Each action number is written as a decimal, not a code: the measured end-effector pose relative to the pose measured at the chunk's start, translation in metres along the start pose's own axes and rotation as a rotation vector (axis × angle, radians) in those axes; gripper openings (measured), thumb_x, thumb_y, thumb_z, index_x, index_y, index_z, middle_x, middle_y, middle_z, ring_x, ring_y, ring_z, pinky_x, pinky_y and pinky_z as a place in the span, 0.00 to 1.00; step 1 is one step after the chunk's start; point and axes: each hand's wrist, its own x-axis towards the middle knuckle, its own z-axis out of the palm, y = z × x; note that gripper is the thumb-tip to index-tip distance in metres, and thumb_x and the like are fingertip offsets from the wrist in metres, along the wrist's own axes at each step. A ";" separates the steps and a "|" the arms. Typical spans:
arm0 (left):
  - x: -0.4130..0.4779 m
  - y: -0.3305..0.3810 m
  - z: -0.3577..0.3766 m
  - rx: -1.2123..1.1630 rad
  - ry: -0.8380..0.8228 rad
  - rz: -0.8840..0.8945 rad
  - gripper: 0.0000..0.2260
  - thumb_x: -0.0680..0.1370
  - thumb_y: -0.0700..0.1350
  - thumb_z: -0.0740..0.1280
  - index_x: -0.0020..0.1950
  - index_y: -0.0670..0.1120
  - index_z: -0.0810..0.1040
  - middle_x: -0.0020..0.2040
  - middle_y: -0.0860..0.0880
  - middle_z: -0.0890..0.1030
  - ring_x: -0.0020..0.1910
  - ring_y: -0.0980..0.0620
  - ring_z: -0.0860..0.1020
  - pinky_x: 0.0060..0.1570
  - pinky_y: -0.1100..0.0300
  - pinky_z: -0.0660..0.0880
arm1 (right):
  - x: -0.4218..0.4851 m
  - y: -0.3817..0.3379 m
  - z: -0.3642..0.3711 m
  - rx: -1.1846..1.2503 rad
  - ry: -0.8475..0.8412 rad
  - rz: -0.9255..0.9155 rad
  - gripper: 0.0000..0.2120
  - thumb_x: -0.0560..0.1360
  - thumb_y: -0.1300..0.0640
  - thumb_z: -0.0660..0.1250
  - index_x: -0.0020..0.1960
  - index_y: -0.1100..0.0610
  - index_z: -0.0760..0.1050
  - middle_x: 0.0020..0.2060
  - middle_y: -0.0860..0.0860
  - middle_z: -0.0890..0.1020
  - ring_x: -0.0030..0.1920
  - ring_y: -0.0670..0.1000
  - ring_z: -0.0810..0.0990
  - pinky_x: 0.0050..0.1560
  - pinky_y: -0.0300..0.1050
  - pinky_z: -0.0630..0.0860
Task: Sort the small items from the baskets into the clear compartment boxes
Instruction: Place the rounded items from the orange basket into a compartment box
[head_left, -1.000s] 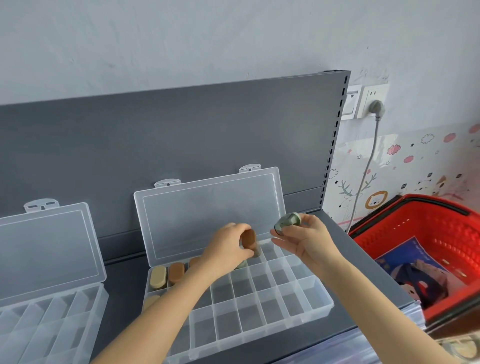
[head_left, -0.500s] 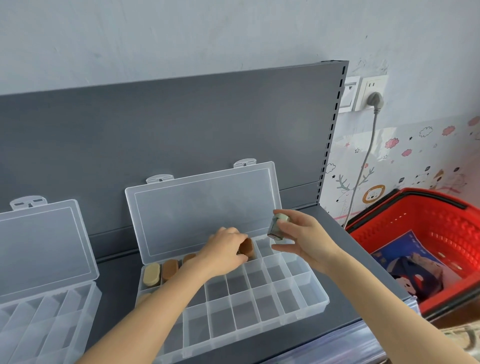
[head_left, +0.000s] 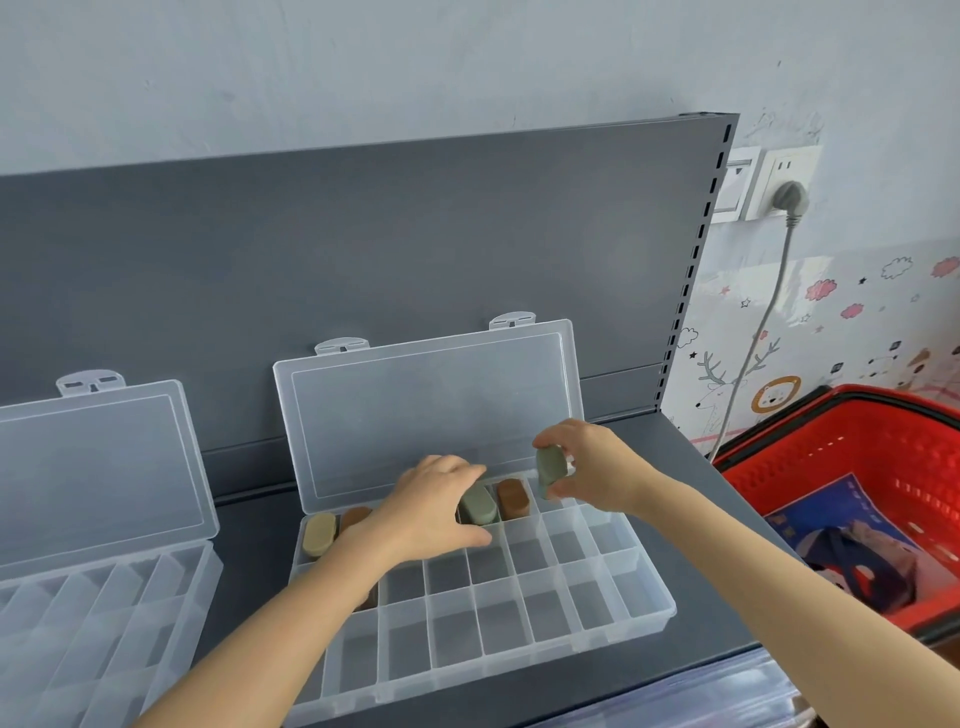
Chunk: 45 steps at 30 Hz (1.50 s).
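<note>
A clear compartment box (head_left: 613, 623) lies open on the grey shelf, its lid (head_left: 431, 410) leaning on the back panel. Its back row holds a tan oval piece (head_left: 318, 534), a brown one (head_left: 355, 516), a grey-green one (head_left: 478, 505) and another brown one (head_left: 513, 499). My left hand (head_left: 434, 506) rests over the back row with its fingers on the grey-green piece. My right hand (head_left: 592, 467) pinches a second grey-green oval piece (head_left: 550, 467) above the back row, just right of the brown piece.
A second open clear box (head_left: 98, 613) lies at the left. A red basket (head_left: 862, 467) with printed packets stands at the right, below a wall socket (head_left: 784, 179) and its cable. The shelf front edge runs under my arms.
My left hand has set the brown piece into a back-row compartment and now touches a grey-green one beside it. My right hand has lowered its grey-green piece toward the box.
</note>
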 end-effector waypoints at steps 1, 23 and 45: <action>-0.001 -0.001 0.001 -0.009 0.000 -0.004 0.37 0.73 0.61 0.68 0.77 0.50 0.58 0.75 0.52 0.62 0.73 0.50 0.58 0.72 0.53 0.59 | 0.001 0.000 -0.002 -0.012 -0.025 0.002 0.26 0.69 0.59 0.75 0.65 0.55 0.73 0.58 0.51 0.76 0.54 0.51 0.75 0.52 0.39 0.73; -0.032 -0.009 -0.005 -0.094 0.092 -0.093 0.35 0.74 0.61 0.68 0.76 0.54 0.59 0.74 0.55 0.62 0.73 0.54 0.60 0.70 0.55 0.62 | -0.005 -0.011 0.008 -0.004 -0.101 -0.105 0.37 0.70 0.52 0.75 0.74 0.52 0.62 0.70 0.50 0.66 0.69 0.52 0.66 0.67 0.43 0.66; -0.247 -0.126 -0.028 -0.126 0.363 -0.414 0.32 0.75 0.60 0.66 0.76 0.54 0.59 0.74 0.56 0.62 0.73 0.57 0.59 0.71 0.59 0.59 | 0.003 -0.239 0.091 -0.060 -0.163 -0.423 0.28 0.76 0.47 0.67 0.73 0.52 0.64 0.70 0.49 0.69 0.67 0.51 0.71 0.64 0.41 0.68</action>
